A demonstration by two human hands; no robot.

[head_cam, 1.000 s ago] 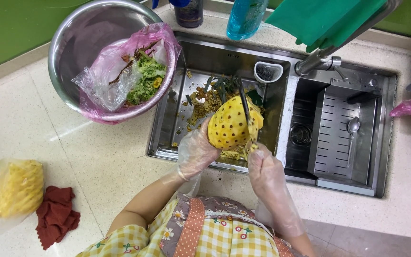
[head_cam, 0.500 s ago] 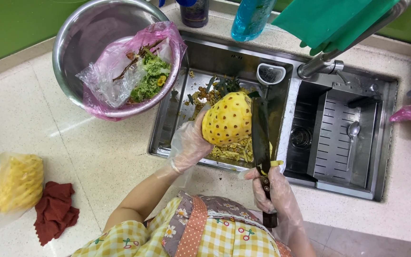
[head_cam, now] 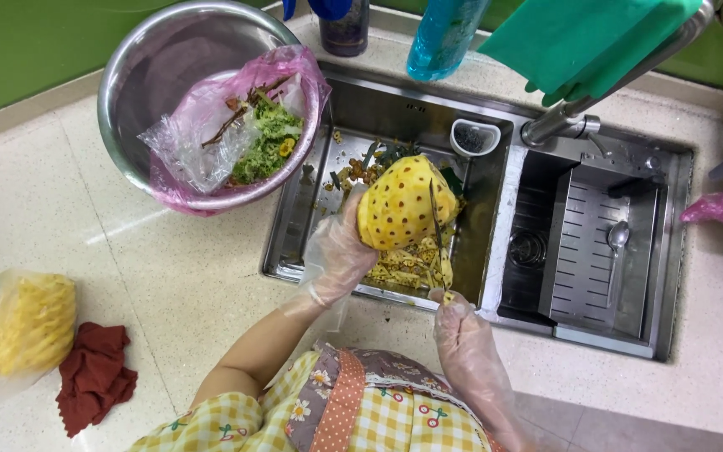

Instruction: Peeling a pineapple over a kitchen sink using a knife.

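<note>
A peeled yellow pineapple (head_cam: 399,203) with brown eyes is held over the left sink basin (head_cam: 311,213). My left hand (head_cam: 338,255), in a clear plastic glove, grips its lower left side. My right hand (head_cam: 466,343), gloved too, holds a knife (head_cam: 437,226) whose thin blade stands edge-on against the pineapple's right side. Yellow peel strips (head_cam: 412,266) lie in the basin below the fruit.
A steel bowl (head_cam: 140,92) lined with a pink bag of green scraps sits left of the sink. A bagged peeled pineapple (head_cam: 27,322) and a red cloth (head_cam: 94,377) lie at the left. The right basin holds a drain rack (head_cam: 596,251). Bottles and green gloves stand behind.
The knife swung from flat beside the fruit to edge-on against its right side. My right hand moved up toward the pineapple, which shifted slightly.
</note>
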